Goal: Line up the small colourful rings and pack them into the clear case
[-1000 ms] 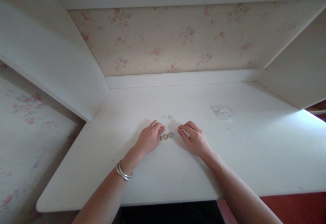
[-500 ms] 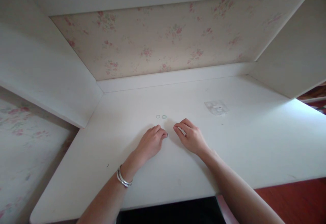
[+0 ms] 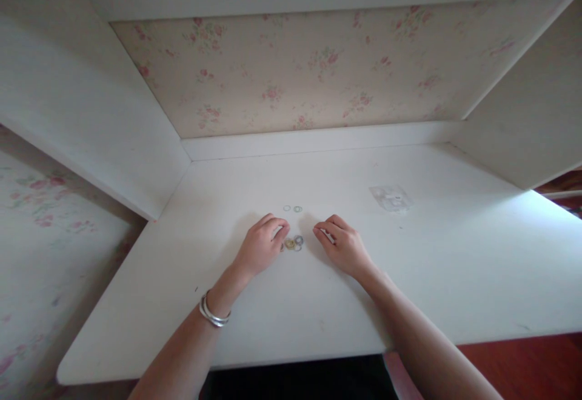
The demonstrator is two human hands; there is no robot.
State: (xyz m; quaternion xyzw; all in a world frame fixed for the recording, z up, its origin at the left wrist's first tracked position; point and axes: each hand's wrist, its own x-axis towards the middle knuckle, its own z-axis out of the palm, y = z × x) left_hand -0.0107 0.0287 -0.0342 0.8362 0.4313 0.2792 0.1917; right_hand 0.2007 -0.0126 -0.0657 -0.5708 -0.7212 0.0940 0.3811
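Note:
Both my hands rest on a white desk (image 3: 254, 327). My left hand (image 3: 261, 247), with silver bangles (image 3: 211, 313) on the wrist, has its fingers curled down onto the desktop. Its fingertips touch a small cluster of little rings (image 3: 293, 243), gold and silver coloured. My right hand (image 3: 343, 245) lies just right of the cluster, fingers bent and slightly apart, holding nothing that I can see. Two thin greenish rings (image 3: 292, 208) lie side by side a little farther back.
A small clear plastic bag (image 3: 391, 197) lies at the right rear of the desk. White side panels and a floral-papered back wall (image 3: 295, 73) enclose the desk. Red floor (image 3: 522, 363) shows beyond the front right edge.
My left hand drew back to the left, uncovering the cluster of little rings that it hid half a second ago. The view has shifted slightly.

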